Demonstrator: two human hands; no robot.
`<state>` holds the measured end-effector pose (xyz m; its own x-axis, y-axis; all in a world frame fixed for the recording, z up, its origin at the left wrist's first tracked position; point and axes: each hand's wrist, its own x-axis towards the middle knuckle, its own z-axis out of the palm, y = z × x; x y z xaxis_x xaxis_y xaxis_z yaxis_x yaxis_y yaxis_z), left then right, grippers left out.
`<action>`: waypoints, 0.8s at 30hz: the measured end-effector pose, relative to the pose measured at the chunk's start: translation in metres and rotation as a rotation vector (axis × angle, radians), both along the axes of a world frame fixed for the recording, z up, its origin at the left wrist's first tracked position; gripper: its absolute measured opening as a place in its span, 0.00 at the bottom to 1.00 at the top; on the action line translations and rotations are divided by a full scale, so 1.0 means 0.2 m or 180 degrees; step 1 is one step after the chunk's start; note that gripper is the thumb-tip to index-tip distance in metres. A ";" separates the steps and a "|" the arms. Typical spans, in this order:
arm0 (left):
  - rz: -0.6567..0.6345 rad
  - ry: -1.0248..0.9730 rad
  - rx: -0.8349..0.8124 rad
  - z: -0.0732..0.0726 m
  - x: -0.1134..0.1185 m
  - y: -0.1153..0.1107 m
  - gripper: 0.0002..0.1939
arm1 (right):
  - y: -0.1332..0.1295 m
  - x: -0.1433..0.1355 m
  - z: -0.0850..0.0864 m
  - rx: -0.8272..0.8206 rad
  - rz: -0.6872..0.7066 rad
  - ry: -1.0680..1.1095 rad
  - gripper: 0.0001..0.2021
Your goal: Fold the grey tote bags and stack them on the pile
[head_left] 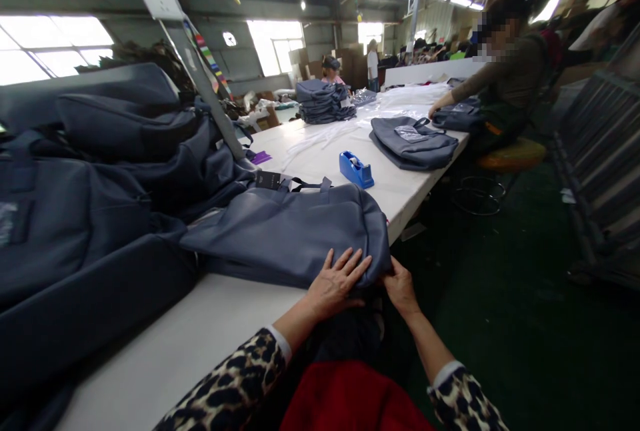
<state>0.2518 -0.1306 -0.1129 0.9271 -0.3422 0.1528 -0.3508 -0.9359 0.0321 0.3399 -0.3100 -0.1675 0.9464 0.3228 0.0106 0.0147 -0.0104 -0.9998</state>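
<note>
A dark blue bag [295,231] lies flat on the white table [240,311], its right end at the table's near edge. A black tag [268,180] and the strap handles show along the bag's far side. My left hand [337,284] rests on the bag's near right part with its fingers spread. At the bag's right corner, my right hand [400,286] is closed on the edge, its fingertips partly hidden behind the fabric.
Several dark blue bags [90,217] are heaped on the left beside a metal post [210,91]. Beyond my bag stands a blue tape dispenser [356,169], with another bag [414,144] farther back. At the right a co-worker [505,71] handles a bag; a stool [515,154] and metal rack [600,171] are nearby.
</note>
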 end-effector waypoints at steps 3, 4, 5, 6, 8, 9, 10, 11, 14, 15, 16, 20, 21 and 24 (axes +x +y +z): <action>0.0025 -0.0082 0.0198 -0.01 0.00 0.00 0.49 | -0.08 0.03 0.06 0.0052 0.0398 0.0319 0.22; 0.0062 -0.0118 0.0230 -0.01 0.00 0.00 0.47 | -0.11 0.03 0.09 0.0077 0.0559 0.0422 0.21; 0.0092 -0.0146 0.0243 -0.01 0.00 -0.01 0.45 | -0.14 0.03 0.12 0.0112 0.0713 0.0512 0.21; 0.0114 -0.0164 0.0243 -0.01 0.00 -0.01 0.44 | -0.16 0.03 0.15 0.0147 0.0840 0.0616 0.21; 0.0119 -0.0166 0.0245 -0.01 0.01 -0.02 0.42 | -0.17 0.02 0.19 0.0156 0.0939 0.0831 0.26; 0.0116 -0.0165 0.0251 -0.01 0.01 -0.02 0.42 | -0.15 0.02 0.20 0.0114 0.0916 0.0913 0.28; 0.0117 -0.0168 0.0259 -0.01 0.01 -0.02 0.42 | -0.13 0.01 0.21 0.0050 0.0855 0.0960 0.29; 0.0118 -0.0172 0.0266 -0.01 0.01 -0.02 0.43 | -0.10 0.01 0.21 -0.0018 0.0769 0.0962 0.29; 0.0122 -0.0206 0.0271 -0.01 0.01 -0.02 0.45 | -0.03 0.01 0.20 -0.0137 0.0534 0.0786 0.31; 0.0116 -0.0224 0.0266 -0.01 0.00 -0.02 0.46 | -0.02 0.01 0.19 -0.0153 0.0477 0.0734 0.31; 0.0120 -0.0254 0.0260 -0.01 0.00 -0.02 0.44 | -0.02 0.01 0.19 -0.0169 0.0429 0.0688 0.31; 0.0298 -0.0376 0.0141 -0.03 -0.03 0.01 0.32 | -0.02 0.02 0.22 -0.0236 0.0226 0.0507 0.28; 0.0354 -0.0368 0.0052 -0.02 -0.03 0.02 0.30 | -0.01 0.02 0.24 -0.0249 0.0196 0.0464 0.27; 0.0511 -0.0308 -0.0432 0.05 -0.02 0.06 0.29 | -0.01 0.03 0.30 -0.0277 0.0246 0.0339 0.26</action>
